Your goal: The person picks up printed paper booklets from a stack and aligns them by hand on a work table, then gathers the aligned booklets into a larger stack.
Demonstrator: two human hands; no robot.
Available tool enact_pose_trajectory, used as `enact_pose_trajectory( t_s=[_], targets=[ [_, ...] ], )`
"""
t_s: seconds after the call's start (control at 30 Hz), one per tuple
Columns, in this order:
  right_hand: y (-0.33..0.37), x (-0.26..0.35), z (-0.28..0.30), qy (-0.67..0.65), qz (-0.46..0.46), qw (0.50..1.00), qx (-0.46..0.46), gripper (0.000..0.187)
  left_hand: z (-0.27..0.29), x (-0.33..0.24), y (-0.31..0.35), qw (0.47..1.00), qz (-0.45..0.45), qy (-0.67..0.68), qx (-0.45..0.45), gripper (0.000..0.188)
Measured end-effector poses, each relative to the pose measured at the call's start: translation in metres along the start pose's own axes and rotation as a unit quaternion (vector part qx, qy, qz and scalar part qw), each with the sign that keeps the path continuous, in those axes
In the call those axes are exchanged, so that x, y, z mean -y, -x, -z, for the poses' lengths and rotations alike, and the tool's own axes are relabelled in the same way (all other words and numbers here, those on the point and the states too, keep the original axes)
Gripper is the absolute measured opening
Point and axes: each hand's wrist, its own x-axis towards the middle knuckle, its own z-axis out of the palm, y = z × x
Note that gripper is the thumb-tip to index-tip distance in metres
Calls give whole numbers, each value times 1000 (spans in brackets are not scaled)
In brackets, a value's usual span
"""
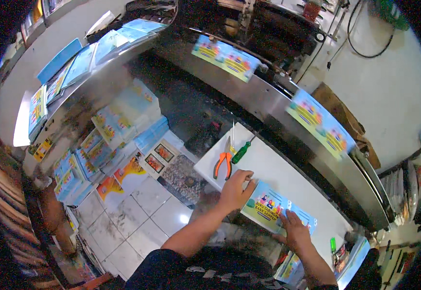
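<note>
Closest to my body, at five o'clock from the sheet, a small pile of printed papers (288,269) lies beside my right forearm; a careless elbow could scatter it. My right hand (296,230) rests on the right half of the printed sheet (263,209), fingers loosely spread and pressing from above, not gripping. Too hard a drag here could smear or crease it. The sheet sits right in front of me on the white table (275,168), along its near edge; whether it overhangs I cannot tell, but if it does, it could buckle or slide off. My left hand (237,192) is at its ten o'clock corner, fingers half curled; I cannot tell whether they pinch anything.

Just past that hand, at eleven o'clock, lie orange pliers (228,163) and a green screwdriver (241,152). A wide sweep of my left could knock them or scratch paper on their metal. Farther, at ten o'clock, paper piles (123,114) stand on the floor and could topple if kicked. Farthest, at twelve and one, blurred sheets hang over the metal rail (268,94); a bump could drop them.
</note>
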Motion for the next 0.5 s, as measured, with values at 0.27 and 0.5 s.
enact_pose_trajectory(
  t_s=[0.27,0.5],
  targets=[
    [-2,-6,9,-70,-61,995,25,84,2,2,-2,1000,10,-6,0,28],
    [0,-17,7,-69,-7,997,-18,68,3,-4,-2,1000,8,15,-11,24]
  ],
)
